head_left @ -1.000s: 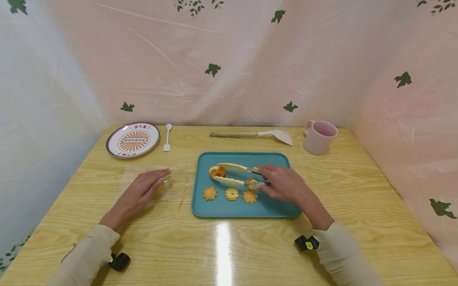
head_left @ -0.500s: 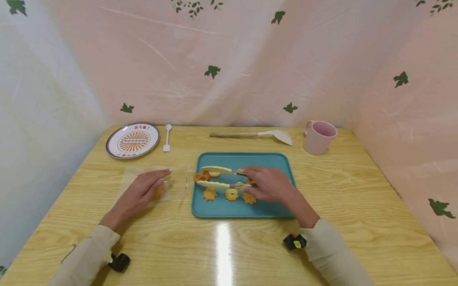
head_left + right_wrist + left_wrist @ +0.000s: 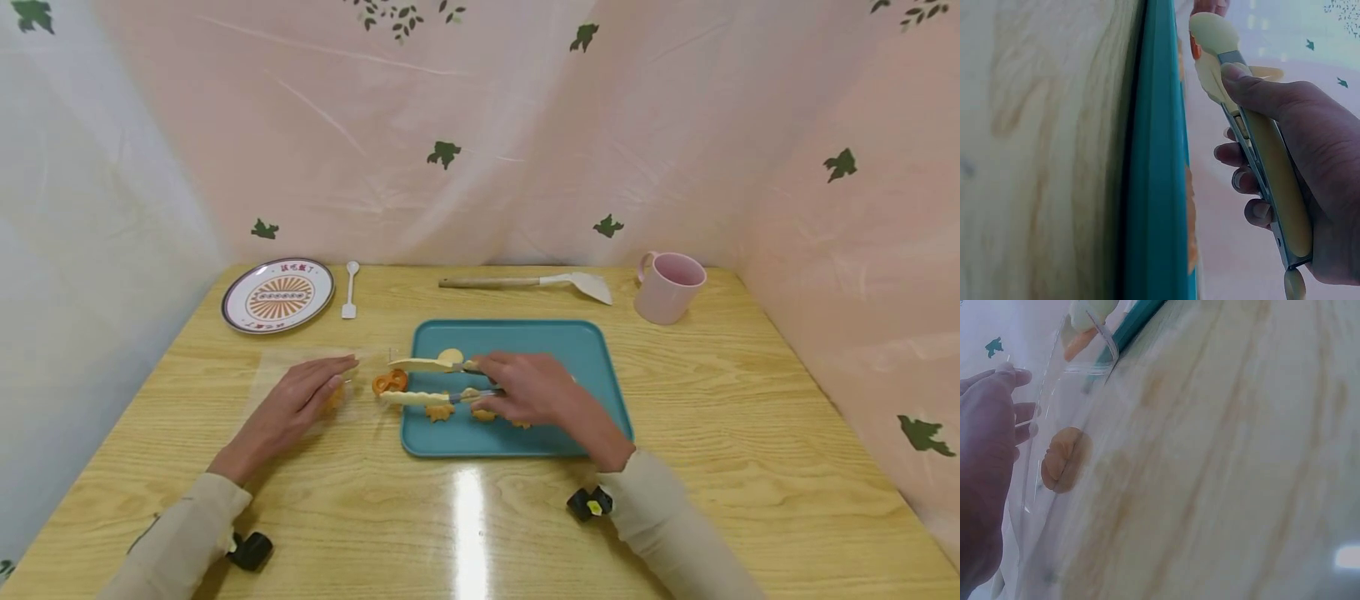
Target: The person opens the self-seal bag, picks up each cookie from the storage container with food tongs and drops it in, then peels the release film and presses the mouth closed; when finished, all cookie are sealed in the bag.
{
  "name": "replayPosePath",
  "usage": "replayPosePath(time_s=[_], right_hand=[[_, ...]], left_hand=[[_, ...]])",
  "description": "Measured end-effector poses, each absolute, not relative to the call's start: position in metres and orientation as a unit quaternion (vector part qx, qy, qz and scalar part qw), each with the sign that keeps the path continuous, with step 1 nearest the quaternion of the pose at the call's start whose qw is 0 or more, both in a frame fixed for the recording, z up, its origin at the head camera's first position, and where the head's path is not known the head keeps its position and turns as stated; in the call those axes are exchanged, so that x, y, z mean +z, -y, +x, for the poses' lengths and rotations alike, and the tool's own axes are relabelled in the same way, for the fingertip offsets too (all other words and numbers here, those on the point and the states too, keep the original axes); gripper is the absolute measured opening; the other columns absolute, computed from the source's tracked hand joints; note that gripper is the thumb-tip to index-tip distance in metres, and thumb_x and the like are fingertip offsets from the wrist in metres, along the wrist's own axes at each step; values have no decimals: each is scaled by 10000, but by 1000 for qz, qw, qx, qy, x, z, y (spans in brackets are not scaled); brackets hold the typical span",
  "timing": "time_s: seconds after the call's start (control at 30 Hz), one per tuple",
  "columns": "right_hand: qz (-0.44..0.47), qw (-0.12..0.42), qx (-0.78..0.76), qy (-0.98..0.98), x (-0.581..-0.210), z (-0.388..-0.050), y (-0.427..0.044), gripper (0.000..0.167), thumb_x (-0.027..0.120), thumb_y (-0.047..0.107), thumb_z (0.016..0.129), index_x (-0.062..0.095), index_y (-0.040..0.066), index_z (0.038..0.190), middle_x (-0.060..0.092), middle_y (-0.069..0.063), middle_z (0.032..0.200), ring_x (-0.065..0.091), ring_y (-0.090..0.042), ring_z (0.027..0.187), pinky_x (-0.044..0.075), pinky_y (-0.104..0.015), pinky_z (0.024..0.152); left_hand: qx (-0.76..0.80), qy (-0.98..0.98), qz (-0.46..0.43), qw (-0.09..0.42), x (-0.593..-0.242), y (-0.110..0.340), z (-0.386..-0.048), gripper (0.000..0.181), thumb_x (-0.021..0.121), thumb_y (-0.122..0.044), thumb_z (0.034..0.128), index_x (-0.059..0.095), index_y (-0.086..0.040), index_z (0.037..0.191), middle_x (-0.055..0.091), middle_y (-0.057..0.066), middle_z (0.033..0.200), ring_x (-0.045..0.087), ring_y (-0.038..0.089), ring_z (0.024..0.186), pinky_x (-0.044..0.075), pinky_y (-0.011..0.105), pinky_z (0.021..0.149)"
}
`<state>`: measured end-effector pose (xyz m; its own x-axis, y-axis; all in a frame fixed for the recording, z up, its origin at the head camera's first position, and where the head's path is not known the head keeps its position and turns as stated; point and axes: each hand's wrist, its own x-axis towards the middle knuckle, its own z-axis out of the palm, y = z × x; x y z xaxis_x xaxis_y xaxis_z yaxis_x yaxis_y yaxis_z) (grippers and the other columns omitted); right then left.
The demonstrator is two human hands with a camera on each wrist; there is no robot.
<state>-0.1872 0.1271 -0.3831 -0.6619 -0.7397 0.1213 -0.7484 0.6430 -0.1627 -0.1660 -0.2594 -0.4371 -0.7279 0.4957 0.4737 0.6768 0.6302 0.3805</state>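
My right hand (image 3: 532,387) grips a pair of tongs (image 3: 1272,169) with cream tips and metal arms. Between the tips is a brown pretzel (image 3: 390,382), just past the left rim of the teal tray (image 3: 517,452), at the mouth of a clear plastic bag (image 3: 375,408). My left hand (image 3: 300,392) holds the bag on the table, its thumb and fingers at the upper film. An orange-brown piece of food (image 3: 1065,459) lies inside the bag. Several cookies (image 3: 439,408) sit on the tray, some hidden under the right hand and tongs. A pale round cookie (image 3: 450,356) lies behind the tongs.
A white patterned plate (image 3: 278,296) and a small white spoon (image 3: 350,290) lie at the back left. Behind the tray is a wooden-handled spatula (image 3: 525,282); a pink mug (image 3: 669,290) stands at the back right. Curtains surround the table's back and sides.
My right hand has carried the tongs and pretzel leftward, from over the tray to past its left rim, at the bag's mouth. The left hand has stayed in place.
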Motion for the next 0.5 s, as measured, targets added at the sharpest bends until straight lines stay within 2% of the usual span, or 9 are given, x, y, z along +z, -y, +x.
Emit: replayPosePath(time_s=[0.5], right_hand=[[433, 18, 123, 893, -391, -192, -105, 527, 698, 468, 985, 647, 88, 1346, 672, -18, 1105, 581, -98, 704, 489, -293, 567]], left_hand=[[-277, 889, -327, 160, -437, 258, -165, 381, 560, -3, 1047, 615, -62, 1419, 628, 136, 1405, 551, 361, 1296, 311, 300, 1161]])
